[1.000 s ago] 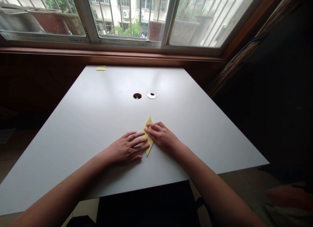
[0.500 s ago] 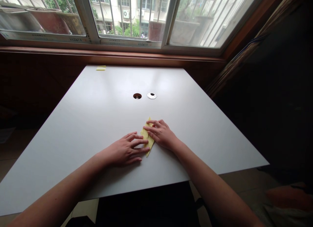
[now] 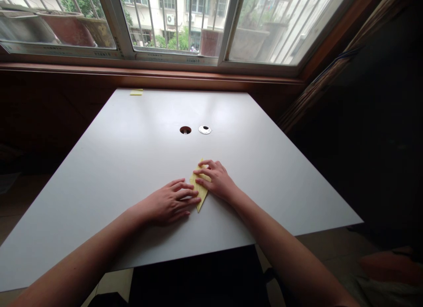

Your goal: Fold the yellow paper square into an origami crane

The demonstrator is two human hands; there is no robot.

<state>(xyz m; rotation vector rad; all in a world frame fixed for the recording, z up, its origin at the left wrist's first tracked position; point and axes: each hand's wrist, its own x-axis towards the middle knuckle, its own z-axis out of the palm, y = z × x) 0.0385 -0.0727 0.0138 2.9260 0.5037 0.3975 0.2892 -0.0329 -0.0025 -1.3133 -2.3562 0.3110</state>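
A folded yellow paper (image 3: 199,193), narrow and pointed at both ends, lies flat on the white table (image 3: 132,166) near its front edge. My left hand (image 3: 170,203) rests flat on the table with its fingers stretched out, fingertips pressing on the paper's lower left part. My right hand (image 3: 214,179) lies over the paper's upper part, fingers spread and pressing down, and it hides the upper tip. Neither hand lifts the paper.
A round cable hole (image 3: 185,130) and a white round cap (image 3: 205,129) sit mid-table. A small yellow piece of paper (image 3: 136,92) lies at the far left edge. Beyond the table is a dark wooden sill and a barred window (image 3: 185,24).
My right hand has slid up the paper toward its far tip, now covering it. My left hand has stayed almost in place on the lower part.
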